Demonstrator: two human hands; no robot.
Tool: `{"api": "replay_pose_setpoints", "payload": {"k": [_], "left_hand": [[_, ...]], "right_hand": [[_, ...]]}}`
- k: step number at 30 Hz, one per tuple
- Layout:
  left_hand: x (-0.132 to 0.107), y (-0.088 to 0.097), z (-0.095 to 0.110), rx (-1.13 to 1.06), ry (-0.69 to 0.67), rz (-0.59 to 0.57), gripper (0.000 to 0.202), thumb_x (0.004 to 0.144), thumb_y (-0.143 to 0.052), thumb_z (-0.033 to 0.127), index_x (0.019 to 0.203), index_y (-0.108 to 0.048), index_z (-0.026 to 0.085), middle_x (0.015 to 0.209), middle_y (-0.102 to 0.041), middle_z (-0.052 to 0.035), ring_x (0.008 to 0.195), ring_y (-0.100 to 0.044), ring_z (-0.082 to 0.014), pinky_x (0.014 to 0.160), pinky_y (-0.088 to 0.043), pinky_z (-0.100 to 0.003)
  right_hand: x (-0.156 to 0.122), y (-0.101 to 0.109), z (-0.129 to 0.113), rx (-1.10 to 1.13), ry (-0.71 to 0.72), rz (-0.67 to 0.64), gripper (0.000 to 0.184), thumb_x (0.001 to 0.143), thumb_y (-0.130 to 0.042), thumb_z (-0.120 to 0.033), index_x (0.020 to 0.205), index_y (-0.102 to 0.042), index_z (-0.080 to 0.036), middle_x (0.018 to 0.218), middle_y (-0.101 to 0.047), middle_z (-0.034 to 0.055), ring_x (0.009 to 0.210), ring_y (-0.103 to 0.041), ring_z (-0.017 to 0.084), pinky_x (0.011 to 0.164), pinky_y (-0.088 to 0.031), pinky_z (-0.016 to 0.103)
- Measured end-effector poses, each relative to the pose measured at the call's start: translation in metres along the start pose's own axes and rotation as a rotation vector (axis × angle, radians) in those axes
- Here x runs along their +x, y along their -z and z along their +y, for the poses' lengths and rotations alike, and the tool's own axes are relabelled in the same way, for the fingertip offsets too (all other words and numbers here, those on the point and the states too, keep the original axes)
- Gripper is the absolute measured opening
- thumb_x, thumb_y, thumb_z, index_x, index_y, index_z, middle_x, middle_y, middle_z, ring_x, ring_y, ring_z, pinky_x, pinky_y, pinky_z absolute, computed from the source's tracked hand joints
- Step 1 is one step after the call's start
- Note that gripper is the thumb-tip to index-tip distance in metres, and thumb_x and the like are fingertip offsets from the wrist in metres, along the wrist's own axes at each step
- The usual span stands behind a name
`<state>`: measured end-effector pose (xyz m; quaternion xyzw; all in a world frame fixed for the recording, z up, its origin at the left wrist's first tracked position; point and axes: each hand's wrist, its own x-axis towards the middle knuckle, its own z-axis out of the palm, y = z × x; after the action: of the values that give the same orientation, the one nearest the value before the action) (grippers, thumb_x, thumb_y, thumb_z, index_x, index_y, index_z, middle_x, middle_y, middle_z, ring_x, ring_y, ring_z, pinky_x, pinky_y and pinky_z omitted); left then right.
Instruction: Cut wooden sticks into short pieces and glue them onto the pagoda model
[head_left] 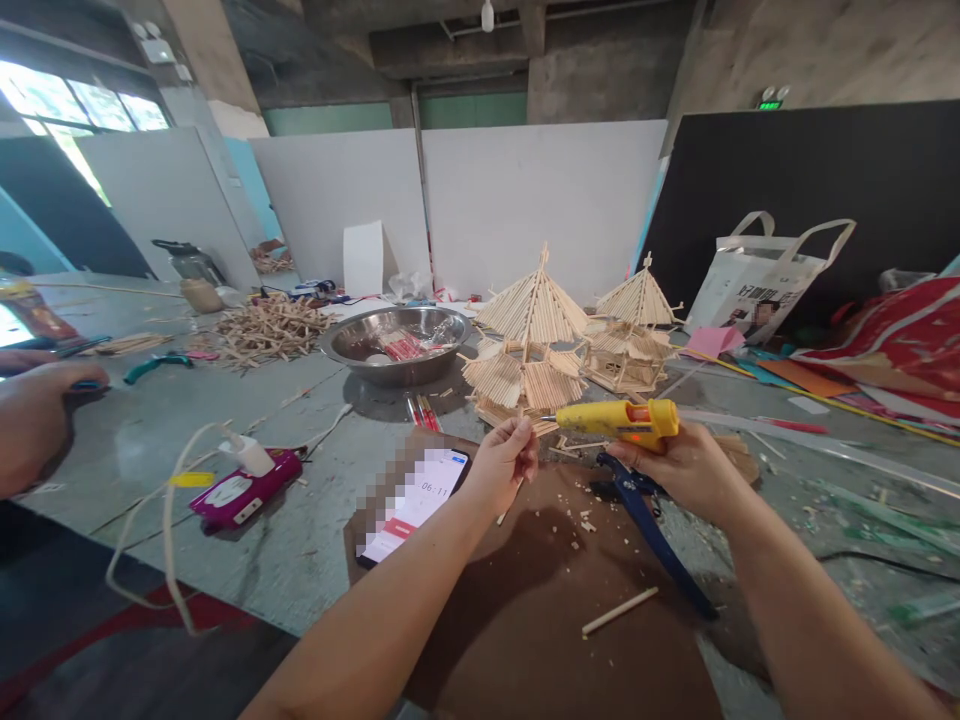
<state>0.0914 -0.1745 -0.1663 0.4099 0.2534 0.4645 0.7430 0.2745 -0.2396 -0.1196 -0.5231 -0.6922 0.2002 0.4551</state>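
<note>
Fingers of my left hand (504, 462) pinch a thin wooden stick (502, 517), its lower end poking out below them. My right hand (694, 470) is wrapped round a yellow glue gun (611, 420), whose nozzle points left, close to my left fingertips. Just beyond stands a tiered pavilion model (525, 375) built of wooden sticks, with a pointed roof. A second, similar model (630, 340) stands to its right. Under my right hand lie blue-handled cutters (649, 530) on a brown board (555, 620), near a loose short stick (620, 612) and small wood scraps.
A phone (420, 505) lies left of my left forearm. Farther back are a metal bowl (397, 345) with red packets and a pile of sticks (266, 330). A purple power strip (247, 490) with a white cable sits left. Another person's hand (45, 400) is at the left edge.
</note>
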Motion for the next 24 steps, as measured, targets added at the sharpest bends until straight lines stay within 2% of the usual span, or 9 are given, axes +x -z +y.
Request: {"api": "replay_pose_setpoints", "payload": {"k": [6,11,24], "left_hand": [[0.001,0.003,-0.006,-0.103,0.074,-0.005,0.029,0.062,-0.062,0.038,0.065,-0.047,0.014,0.043,-0.044,0.0063,0.032,-0.036,-0.0024,0.033,-0.025,-0.015],[0.001,0.005,-0.007,-0.109,0.065,-0.023,0.024,0.066,-0.06,0.034,0.067,-0.05,0.013,0.045,-0.047,0.0051,0.033,-0.038,-0.003,0.035,-0.027,-0.016],[-0.002,0.0,-0.004,-0.067,0.045,-0.011,0.024,0.065,-0.06,0.034,0.065,-0.05,0.013,0.045,-0.048,0.0048,0.033,-0.039,-0.0035,0.036,-0.028,-0.017]], "right_hand": [[-0.001,-0.001,0.003,-0.063,0.037,-0.032,0.027,0.068,-0.056,-0.038,0.082,-0.061,-0.016,0.074,-0.064,0.0024,0.066,-0.059,0.016,0.06,-0.049,0.025],[-0.002,0.002,0.006,-0.149,0.058,-0.059,0.029,0.069,-0.054,-0.04,0.083,-0.062,-0.015,0.073,-0.064,0.0029,0.065,-0.058,0.017,0.061,-0.048,0.027],[-0.002,0.002,0.01,-0.154,0.033,-0.076,0.029,0.069,-0.054,-0.041,0.08,-0.063,-0.016,0.071,-0.063,0.0026,0.064,-0.057,0.017,0.059,-0.047,0.027]]}}
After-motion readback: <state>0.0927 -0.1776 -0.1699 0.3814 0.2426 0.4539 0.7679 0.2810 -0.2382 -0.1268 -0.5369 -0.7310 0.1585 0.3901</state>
